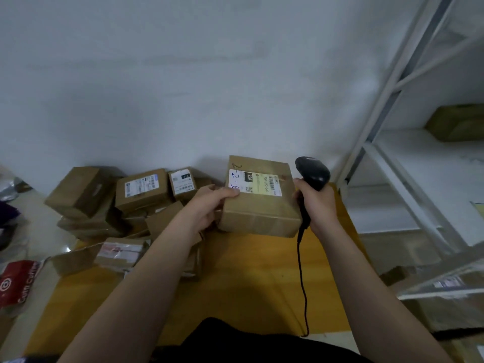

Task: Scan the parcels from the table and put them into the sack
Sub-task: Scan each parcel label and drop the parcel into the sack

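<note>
My left hand (pixel 209 205) grips the left side of a brown cardboard parcel (pixel 262 210), thumb on its top edge, holding it above the yellow table (pixel 248 279). A white shipping label with a barcode (pixel 258 183) faces up on the parcel. Just right of the parcel, my right hand (pixel 318 205) grips the handle of a black corded barcode scanner (pixel 311 172), whose head sits over the parcel's right edge. A pile of several more cardboard parcels (pixel 141 188) lies on the table's left and back. No sack is clearly visible.
A white metal shelf rack (pixel 408 158) stands to the right, with a box (pixel 458 123) on one shelf. A red-and-white plastic bag (pixel 19 281) lies at the lower left on the floor. The scanner's cable (pixel 303 289) hangs down across the table.
</note>
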